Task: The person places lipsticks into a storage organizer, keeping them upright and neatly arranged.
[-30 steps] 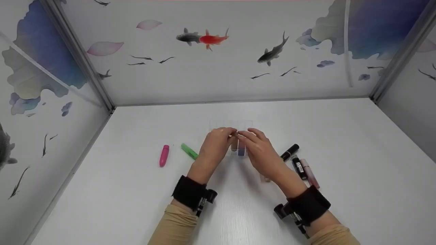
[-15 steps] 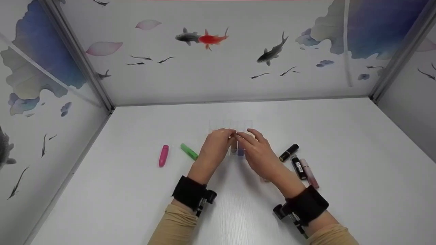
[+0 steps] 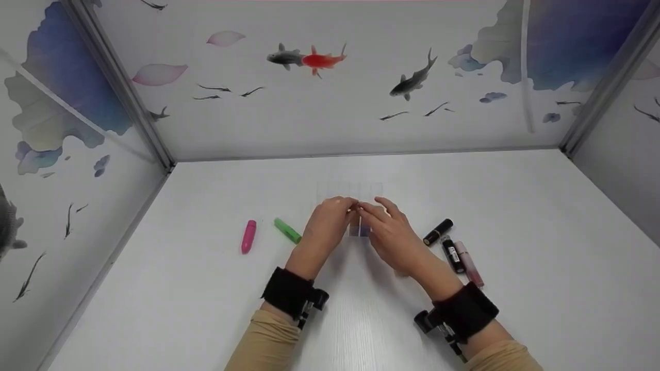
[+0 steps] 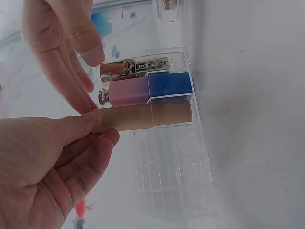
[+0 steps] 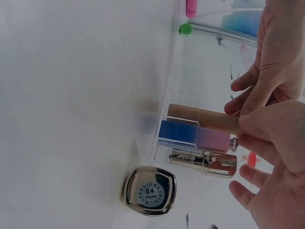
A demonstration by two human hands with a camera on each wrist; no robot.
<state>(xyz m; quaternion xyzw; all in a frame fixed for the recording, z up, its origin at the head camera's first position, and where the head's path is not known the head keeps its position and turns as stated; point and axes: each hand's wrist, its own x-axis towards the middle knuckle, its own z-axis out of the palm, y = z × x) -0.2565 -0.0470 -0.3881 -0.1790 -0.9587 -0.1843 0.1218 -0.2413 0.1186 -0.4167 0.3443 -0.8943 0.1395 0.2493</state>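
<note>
My left hand (image 3: 327,221) pinches the upper end of a beige cosmetic tube (image 4: 126,118) between thumb and fingers. The tube's lower part stands inside a compartment of a clear plastic organizer (image 4: 174,186). My right hand (image 3: 394,232) has its fingers extended, one fingertip right at the tube's top beside the left fingertips. Next to the tube, in the same organizer, stand a pink-and-blue lip tube (image 5: 212,138) and a gold lipstick (image 5: 221,164). The hands cover much of the organizer in the head view.
To the left lie a pink marker-like tube (image 3: 248,237) and a green one (image 3: 287,230). On the right are a black tube (image 3: 438,232), another black one with a label (image 3: 453,254) and a pink lip gloss (image 3: 469,264). A square-ended cosmetic marked 04 (image 5: 150,191) lies near the right wrist.
The right hand has shifted slightly left and down over the organizer, covering more of the blue tube. The left hand keeps its pinch on the beige tube, almost still.
</note>
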